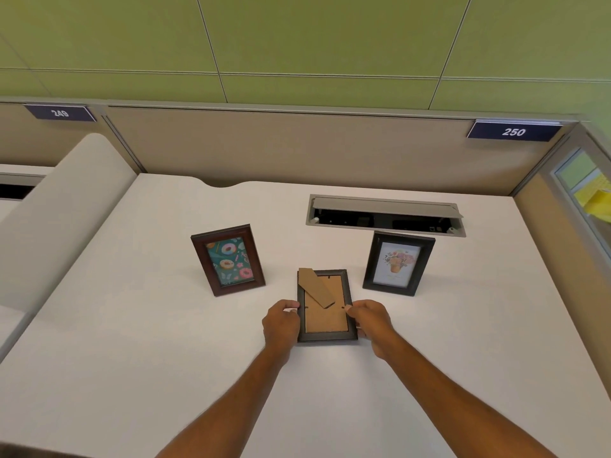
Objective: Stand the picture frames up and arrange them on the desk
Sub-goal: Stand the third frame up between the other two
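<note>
White desk (132, 325), wide and pale, backed by a beige partition (264, 143). Far right in the desktop, an open cable tray (385, 215). Standing upright at left, a brown donut frame (228, 260); standing at right, near the tray, a black flower frame (398, 263). Between them and nearer, a dark frame (326, 305) lying face down, cardboard stand (315, 287) raised. Left hand (281, 322) gripping its left edge, right hand (372, 320) gripping its right edge.
</note>
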A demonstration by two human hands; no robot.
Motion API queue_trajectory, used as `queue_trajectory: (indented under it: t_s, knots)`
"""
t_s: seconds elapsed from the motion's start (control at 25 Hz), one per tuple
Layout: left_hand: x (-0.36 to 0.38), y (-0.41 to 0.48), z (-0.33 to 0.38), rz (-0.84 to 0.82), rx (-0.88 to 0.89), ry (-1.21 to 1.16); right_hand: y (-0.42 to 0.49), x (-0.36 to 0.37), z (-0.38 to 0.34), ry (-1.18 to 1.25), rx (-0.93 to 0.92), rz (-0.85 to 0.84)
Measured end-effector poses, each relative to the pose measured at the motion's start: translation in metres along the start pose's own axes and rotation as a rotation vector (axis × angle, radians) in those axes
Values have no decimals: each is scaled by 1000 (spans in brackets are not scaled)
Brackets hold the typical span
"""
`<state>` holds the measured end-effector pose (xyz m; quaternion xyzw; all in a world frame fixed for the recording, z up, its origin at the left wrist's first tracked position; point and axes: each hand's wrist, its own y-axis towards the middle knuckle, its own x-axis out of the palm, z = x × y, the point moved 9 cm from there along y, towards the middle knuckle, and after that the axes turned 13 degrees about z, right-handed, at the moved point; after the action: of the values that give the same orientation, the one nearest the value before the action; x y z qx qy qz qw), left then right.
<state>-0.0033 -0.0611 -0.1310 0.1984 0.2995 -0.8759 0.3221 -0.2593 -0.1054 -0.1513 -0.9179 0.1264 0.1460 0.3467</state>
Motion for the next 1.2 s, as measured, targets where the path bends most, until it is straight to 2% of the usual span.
queue_trajectory:
  t_s: [0.16, 0.32, 0.4, 0.52, 0.68, 0.92, 1.2]
  knots:
    - [-1, -1, 1, -70, 14, -80, 2, -7, -6, -18, -35, 16]
    - [-6, 2, 9, -138, 127, -108, 2, -11, -10, 60, 6, -15]
    - [-12, 3, 18, -153, 272, -71, 1, -11, -12, 114, 58, -29]
    - [-18, -3, 40, -131, 597, 79, -2, -11, -20, 146, 108, -38]
    - [-27, -12, 66, -48, 822, 19, -9, -12, -36, 156, 116, -64]
    - [-33, -7, 82, 37, 821, -36, -14, -13, -59, 189, 122, -109]
    - [-28, 9, 93, -16, 757, -80, -15, -10, -84, 315, 100, -186]
